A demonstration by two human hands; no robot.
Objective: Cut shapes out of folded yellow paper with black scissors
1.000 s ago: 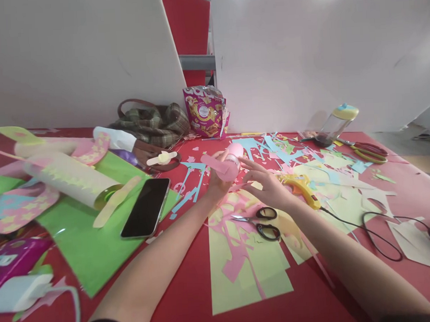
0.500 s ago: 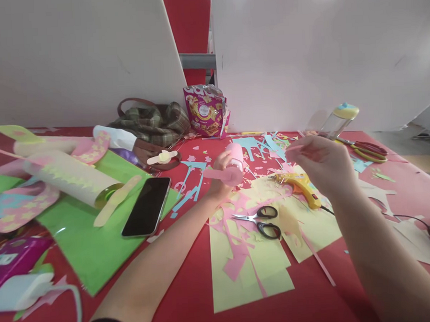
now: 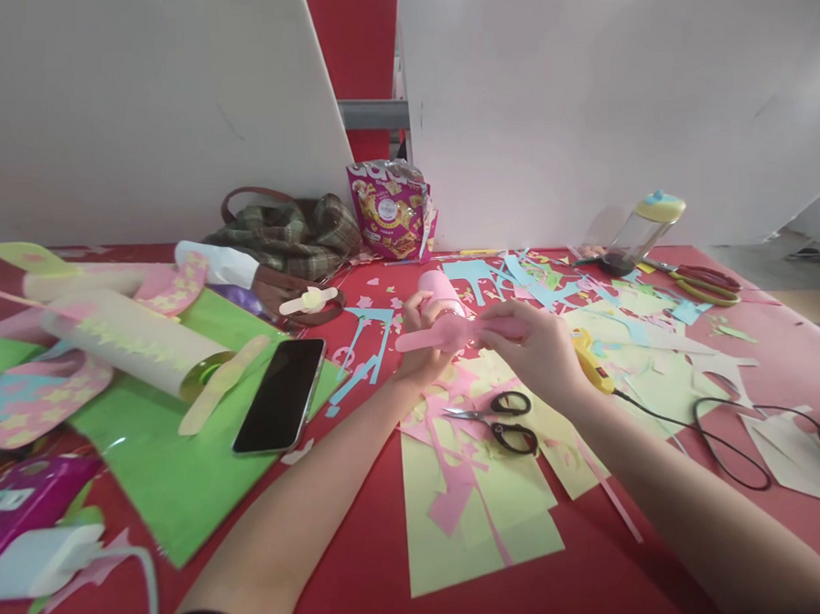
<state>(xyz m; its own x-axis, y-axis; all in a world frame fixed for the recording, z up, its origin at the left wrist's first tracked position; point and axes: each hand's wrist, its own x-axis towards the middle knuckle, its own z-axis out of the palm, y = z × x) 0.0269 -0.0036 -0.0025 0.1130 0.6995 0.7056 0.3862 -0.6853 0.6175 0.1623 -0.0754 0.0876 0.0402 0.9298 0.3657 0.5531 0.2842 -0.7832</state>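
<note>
My left hand point(image 3: 423, 361) is wrapped round a pink paper tube point(image 3: 438, 290) that lies tilted, its near end toward me. At that near end sits a pink paper strip with a round middle point(image 3: 445, 334), its left arm sticking out over my fingers. My right hand point(image 3: 540, 351) pinches a pink paper piece point(image 3: 507, 327) between thumb and fingers, right beside the round part; whether the two pieces touch I cannot tell. A yellow glue gun point(image 3: 592, 362) lies partly hidden behind my right hand. Black-handled scissors point(image 3: 505, 419) rest on pale yellow paper below both hands.
A phone point(image 3: 279, 396) lies on green sheets point(image 3: 165, 485) at left, near a large paper roll point(image 3: 133, 344). A snack bag point(image 3: 391, 212) stands at the back. A clear bottle point(image 3: 643, 231) and pliers point(image 3: 704, 282) are at right. A black cord point(image 3: 712, 438) loops across the table.
My right hand has come left and down with its pink paper piece, from above the glue gun to the end of the tube. My left hand keeps its hold on the tube.
</note>
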